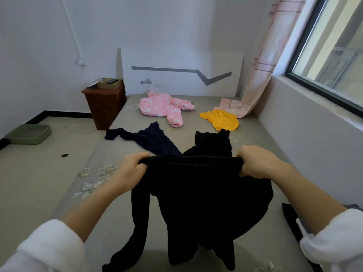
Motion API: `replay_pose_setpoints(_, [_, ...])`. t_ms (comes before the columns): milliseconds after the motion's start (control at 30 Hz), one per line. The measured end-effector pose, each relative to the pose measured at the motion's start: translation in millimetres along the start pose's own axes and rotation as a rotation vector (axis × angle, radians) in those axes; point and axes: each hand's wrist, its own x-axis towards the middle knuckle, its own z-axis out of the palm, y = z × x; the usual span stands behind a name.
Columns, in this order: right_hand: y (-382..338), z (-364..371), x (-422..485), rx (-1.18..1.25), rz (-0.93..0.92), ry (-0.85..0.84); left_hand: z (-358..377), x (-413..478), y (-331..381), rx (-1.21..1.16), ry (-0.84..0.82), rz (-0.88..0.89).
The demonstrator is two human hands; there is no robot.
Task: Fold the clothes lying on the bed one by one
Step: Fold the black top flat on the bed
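- Black garment (196,203), closest to the lens at lower centre, hangs clear of the mattress from its top edge, with long narrow ends trailing to the bottom of the frame.
- Beneath and beyond it the grey flowered bed (188,122) fills the middle of the frame.
- Navy garment (149,139) lies crumpled left of centre, and a pink padded jacket (163,107) lies above it near the headboard.
- Yellow garment (222,119) is bunched right of centre. More black cloth (213,144) lies just above the hands; I cannot tell whether it is a separate piece.
- Left hand (130,166) and right hand (253,161) are each fisted round one end of the top edge.
- That edge runs taut and level across the frame, with the garment's long axis dropping straight down from it. Neither hand is nearer, so I judge laying it flat needs both to move together.
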Motion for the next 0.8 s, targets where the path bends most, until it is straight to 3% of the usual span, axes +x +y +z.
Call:
replay_pose_setpoints(167, [14, -1, -2, 0.065, 0.081, -0.087, -11, 13, 2, -0.118, 0.078, -0.147])
replay_pose_setpoints(333, [21, -11, -17, 0.613, -0.056, -0.111, -34, 15, 14, -0.393, 0.102, -0.292])
replay_pose_setpoints(400, [23, -23, -25, 0.705, -0.12, -0.109, -51, 16, 19, -0.427, 0.004, -0.32])
replay_pose_setpoints(467, [25, -36, -32, 0.892, -0.198, -0.063, -71, 17, 21, -0.419, -0.199, -0.321])
replay_pose_setpoints(567, [32, -41, -25, 1.17, -0.145, 0.012, -96, 22, 24, -0.384, -0.42, -0.285])
replay_pose_setpoints(667, [36, -29, 2, 0.65, 0.033, 0.076, -104, 35, 20, 0.016, -0.471, -0.275])
replay_pose_setpoints(800, [37, -18, 43, 0.242, 0.195, 0.206, -106, 72, 8, 0.461, -0.292, -0.24])
